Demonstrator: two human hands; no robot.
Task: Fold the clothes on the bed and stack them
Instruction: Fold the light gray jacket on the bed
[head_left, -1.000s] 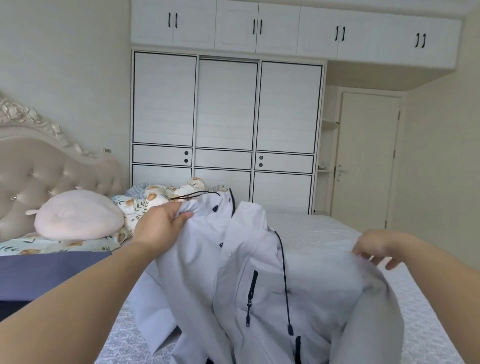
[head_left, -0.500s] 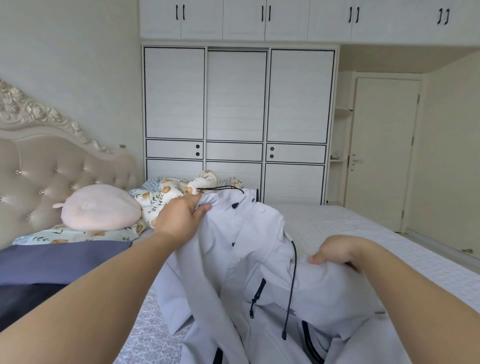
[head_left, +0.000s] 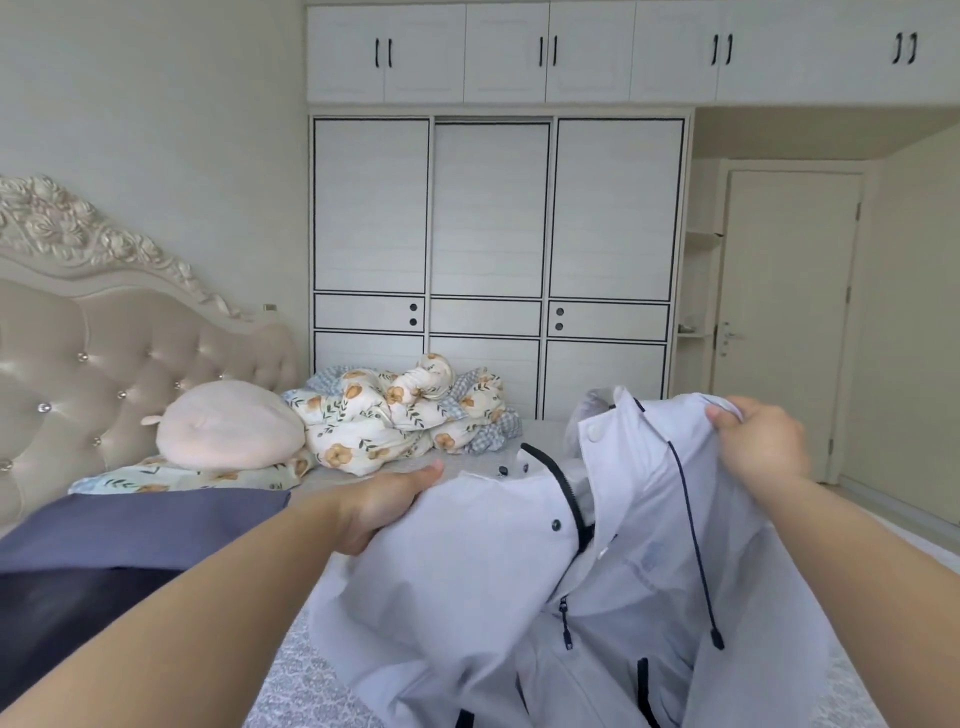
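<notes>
A pale lavender hooded jacket with a dark zip, snaps and dark drawcords is held up over the bed. My left hand grips its left shoulder edge, thumb on top, fingers tucked under the cloth. My right hand is raised higher at the right and pinches the jacket's upper edge near the collar. The jacket front hangs open between both hands, and its lower part drops out of view at the bottom.
A dark blue garment lies on the bed at my left. A pink round cushion and a crumpled floral duvet sit near the tufted headboard. White wardrobes and a door stand behind.
My right hand rose and swung to the right, taking the jacket's upper edge. My left hand dropped lower on the left shoulder. The jacket spread wider, uncovering the floral duvet behind.
</notes>
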